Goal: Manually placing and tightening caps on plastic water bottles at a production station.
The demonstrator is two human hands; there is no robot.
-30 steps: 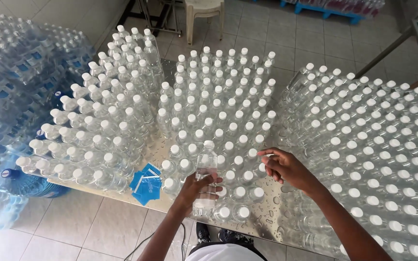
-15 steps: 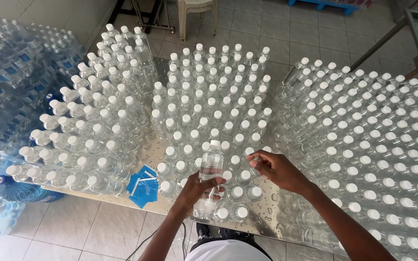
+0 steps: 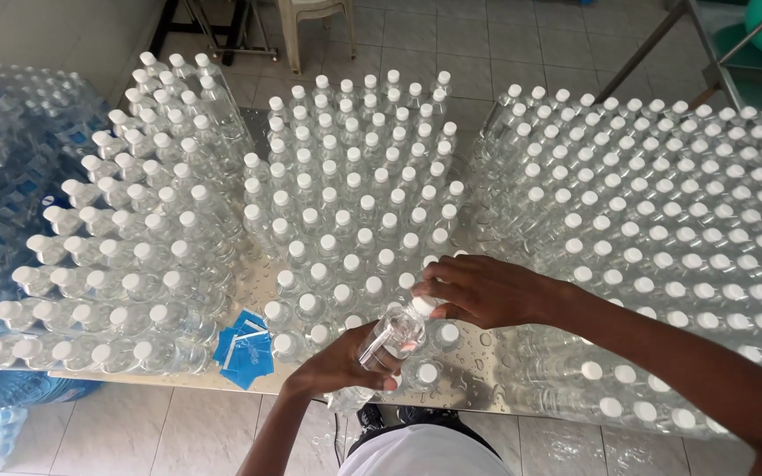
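Free room: a bare wet strip of worktop (image 3: 478, 366) just right of and below the hands, along the near edge. Obstacles: capped bottles packed tight ahead of the hands (image 3: 354, 189), a block to their left (image 3: 125, 264), a larger block to their right (image 3: 663, 203); blue labels (image 3: 244, 348) lying left of the left hand (image 3: 346, 361).
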